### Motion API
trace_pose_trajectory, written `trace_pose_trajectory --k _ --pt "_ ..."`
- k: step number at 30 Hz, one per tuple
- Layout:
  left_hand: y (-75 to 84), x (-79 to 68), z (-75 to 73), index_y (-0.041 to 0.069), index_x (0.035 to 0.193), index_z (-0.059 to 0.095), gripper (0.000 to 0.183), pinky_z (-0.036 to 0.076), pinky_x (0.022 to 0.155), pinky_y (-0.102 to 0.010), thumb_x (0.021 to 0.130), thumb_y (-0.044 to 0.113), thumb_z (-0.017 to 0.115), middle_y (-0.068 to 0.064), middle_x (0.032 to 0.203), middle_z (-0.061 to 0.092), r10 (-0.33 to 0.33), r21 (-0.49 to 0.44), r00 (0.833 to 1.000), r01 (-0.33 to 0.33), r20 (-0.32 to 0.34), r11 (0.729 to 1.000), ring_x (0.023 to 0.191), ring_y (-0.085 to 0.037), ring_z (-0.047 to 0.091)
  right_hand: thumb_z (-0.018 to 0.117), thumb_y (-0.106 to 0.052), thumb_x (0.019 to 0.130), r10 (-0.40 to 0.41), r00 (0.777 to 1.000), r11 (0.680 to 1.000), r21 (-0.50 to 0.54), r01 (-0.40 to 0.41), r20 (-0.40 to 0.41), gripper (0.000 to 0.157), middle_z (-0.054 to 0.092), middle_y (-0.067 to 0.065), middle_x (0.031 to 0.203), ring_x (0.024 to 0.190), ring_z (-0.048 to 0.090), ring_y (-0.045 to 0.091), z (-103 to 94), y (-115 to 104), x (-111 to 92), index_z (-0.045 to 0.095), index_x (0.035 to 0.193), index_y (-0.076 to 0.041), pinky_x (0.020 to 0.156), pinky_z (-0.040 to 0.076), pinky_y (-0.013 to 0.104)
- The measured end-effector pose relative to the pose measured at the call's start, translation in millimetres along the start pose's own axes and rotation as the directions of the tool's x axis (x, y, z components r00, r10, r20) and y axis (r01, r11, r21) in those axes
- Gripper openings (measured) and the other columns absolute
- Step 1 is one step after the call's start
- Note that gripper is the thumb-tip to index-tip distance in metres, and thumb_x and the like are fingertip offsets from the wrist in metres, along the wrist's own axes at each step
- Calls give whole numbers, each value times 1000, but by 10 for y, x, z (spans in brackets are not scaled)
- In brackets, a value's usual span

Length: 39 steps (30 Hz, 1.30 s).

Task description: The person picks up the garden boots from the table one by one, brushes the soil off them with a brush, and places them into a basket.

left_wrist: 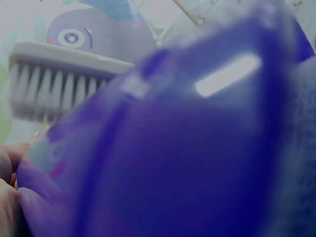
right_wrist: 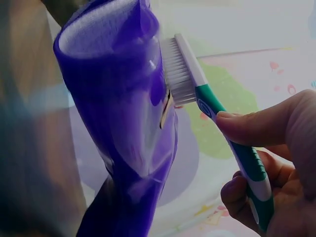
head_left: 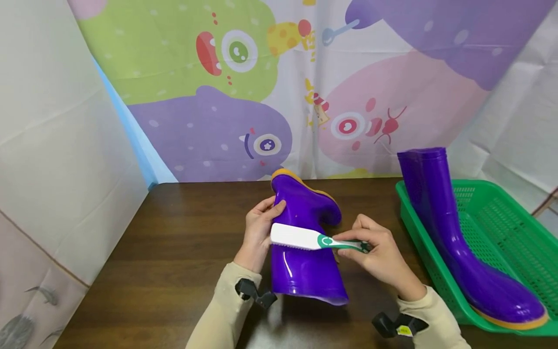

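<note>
Lengthwise over a brown table [head_left: 174,252], a purple boot [head_left: 302,269] points sole end away, open top nearest the head camera; the left hand [head_left: 257,235] grips its side, while the right hand [head_left: 381,249] pinches a white-and-green brush [head_left: 301,237] crosswise over the shaft, bristled head leftward

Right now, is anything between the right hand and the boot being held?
Only the scrub brush, held in the right hand, bristles facing the purple rubber boot. Nothing else visible blocks the way.
</note>
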<state>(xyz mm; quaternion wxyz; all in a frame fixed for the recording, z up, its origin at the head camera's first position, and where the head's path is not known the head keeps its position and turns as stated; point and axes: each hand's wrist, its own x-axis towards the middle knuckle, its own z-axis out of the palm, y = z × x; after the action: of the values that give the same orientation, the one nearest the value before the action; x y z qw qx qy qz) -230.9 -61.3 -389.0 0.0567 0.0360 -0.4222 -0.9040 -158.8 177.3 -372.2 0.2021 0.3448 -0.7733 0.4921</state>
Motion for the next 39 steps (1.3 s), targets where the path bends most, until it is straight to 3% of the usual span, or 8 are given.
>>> trace_pose_trajectory --k 5,8,14,20,26,32,39 --pt "88 3 -30 16 76 76 35 56 58 -20 91 -12 61 0 73 71 -25 18 999 25 25 1000 63 -8 67 84 16 64 -36 999 999 -10 36 -2 36 46 0 74 61 40 13 -11 45 3 78 93 -3 49 32 27" --pt "144 5 -66 18 76 77 39 55 56 -19 89 -14 58 1 73 72 -67 52 995 63 69 997 60 -7 67 84 14 64 -13 1000 1000 -21 13 12 33 46 1 73 61 40 14 -45 82 -6 78 93 -2 50 33 28" --pt "235 16 -154 18 77 77 47 55 58 -19 89 -18 50 1 75 73 -165 96 970 149 181 984 62 -8 68 85 11 66 50 997 999 -17 -49 54 31 44 1 72 61 39 15 -114 112 -13 79 93 -3 50 33 29" --pt "254 48 -231 14 81 78 31 56 60 -21 80 -16 70 -2 78 72 -200 101 953 182 226 978 70 -11 69 87 7 65 80 992 997 -26 -78 98 29 45 1 70 61 38 15 -129 165 -1 79 91 -3 51 33 27" --pt "227 82 -285 17 81 78 39 56 59 -22 81 -20 64 -2 77 73 -218 187 942 173 254 967 68 -10 70 89 4 63 122 983 990 -83 -112 134 29 47 -1 69 61 40 14 -179 297 -22 80 88 -7 52 34 24" --pt "226 110 -343 13 87 78 41 57 61 -22 82 -23 59 -3 79 73 -187 217 947 131 261 967 72 -12 71 88 4 63 254 957 957 -182 -228 137 27 50 -2 71 62 44 13 -294 396 -56 81 86 -8 53 38 24" --pt "259 134 -381 9 92 79 37 57 62 -21 81 -22 61 -4 80 74 -194 221 950 140 244 965 75 -13 72 87 5 65 371 915 909 -264 -323 157 26 52 0 72 64 44 11 -393 429 -50 81 86 -10 54 40 25"
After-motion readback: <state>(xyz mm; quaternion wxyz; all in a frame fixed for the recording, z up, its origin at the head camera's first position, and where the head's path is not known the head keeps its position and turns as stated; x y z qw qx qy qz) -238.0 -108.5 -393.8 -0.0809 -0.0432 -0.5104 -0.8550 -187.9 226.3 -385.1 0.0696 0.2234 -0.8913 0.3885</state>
